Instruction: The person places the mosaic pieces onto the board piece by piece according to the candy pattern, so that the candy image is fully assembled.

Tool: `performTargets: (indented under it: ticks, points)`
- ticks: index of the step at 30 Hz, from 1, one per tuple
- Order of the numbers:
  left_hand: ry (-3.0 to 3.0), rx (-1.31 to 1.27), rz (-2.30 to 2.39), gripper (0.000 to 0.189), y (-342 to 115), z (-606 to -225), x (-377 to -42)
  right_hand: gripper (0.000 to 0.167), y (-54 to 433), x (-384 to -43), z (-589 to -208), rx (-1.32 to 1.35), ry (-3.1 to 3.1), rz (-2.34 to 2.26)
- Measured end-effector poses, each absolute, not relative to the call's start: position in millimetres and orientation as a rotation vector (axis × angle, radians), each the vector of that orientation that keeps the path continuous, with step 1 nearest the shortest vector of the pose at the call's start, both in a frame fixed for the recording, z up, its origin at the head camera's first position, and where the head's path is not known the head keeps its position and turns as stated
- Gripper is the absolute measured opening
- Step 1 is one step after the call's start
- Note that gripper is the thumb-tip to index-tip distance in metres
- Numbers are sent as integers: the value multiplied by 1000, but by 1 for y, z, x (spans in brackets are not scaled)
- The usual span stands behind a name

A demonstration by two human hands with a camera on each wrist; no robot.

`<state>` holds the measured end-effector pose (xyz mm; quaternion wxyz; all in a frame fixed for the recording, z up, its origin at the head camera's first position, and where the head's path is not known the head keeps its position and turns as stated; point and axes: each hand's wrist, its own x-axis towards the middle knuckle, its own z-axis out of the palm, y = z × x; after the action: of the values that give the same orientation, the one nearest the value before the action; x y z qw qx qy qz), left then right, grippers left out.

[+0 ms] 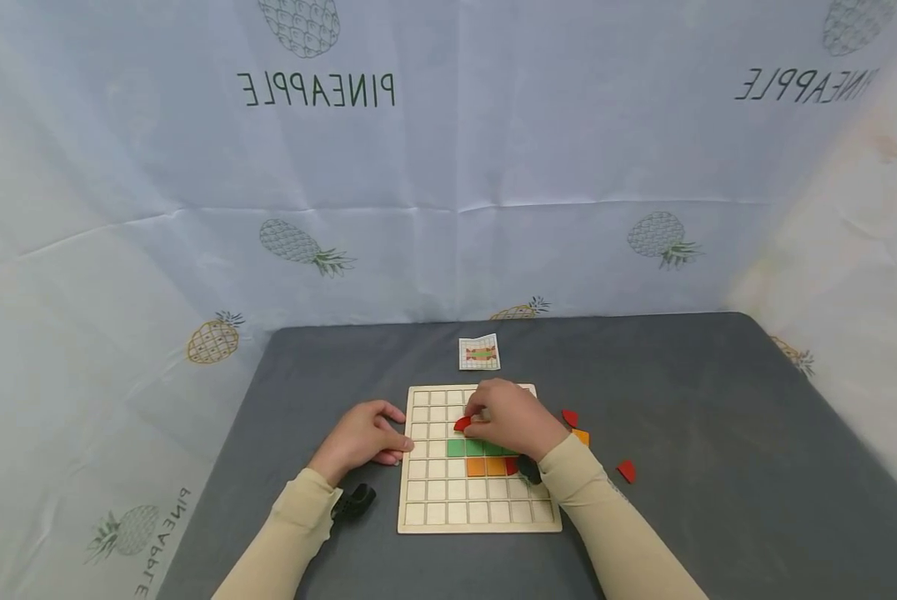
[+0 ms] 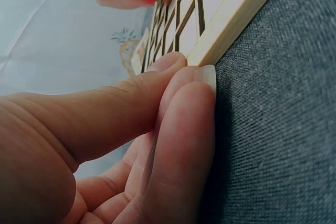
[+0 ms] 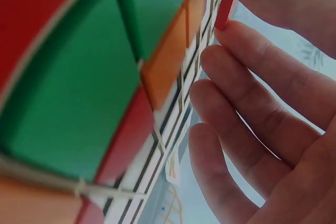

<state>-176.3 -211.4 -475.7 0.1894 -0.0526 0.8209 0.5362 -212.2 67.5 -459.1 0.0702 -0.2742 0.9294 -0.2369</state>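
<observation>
A pale wooden grid board [image 1: 426, 512] lies flat on the table. On its left edge rests my left hand [image 1: 364, 433], thumb on the rim and index fingertip against the side, pinching the frame [image 2: 231, 30]. My right hand [image 1: 512, 417] is over the upper middle of the board. Between thumb and index finger it pinches a red curved-edge piece [image 1: 462, 423], held close over the cells; its other fingers are spread in the right wrist view. Below it runs a row of green tiles [image 1: 467, 448], with orange tiles [image 1: 486, 467] and a red piece [image 1: 512, 467] beneath, partly hidden by the wrist.
Behind the board lies a small pattern card [image 1: 479, 353]. Right of the board are loose red pieces, one near the board [image 1: 570, 417] and another red piece [image 1: 626, 471] farther off, plus an orange tile [image 1: 582, 437]. A pineapple-print cloth [image 1: 448, 167] hangs behind the grey table [image 1: 719, 433].
</observation>
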Motion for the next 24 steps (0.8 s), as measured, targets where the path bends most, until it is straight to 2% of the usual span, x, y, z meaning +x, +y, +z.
performTargets:
  ticks: [7, 24]
  points:
    - [2323, -165, 1494, 43, -210, -476, -177, 18, 60, -210, -462, -918, 2844, -612]
    - [2325, -191, 1489, 43, -209, -477, -178, 18, 56, -208, -463, -939, 2870, -546]
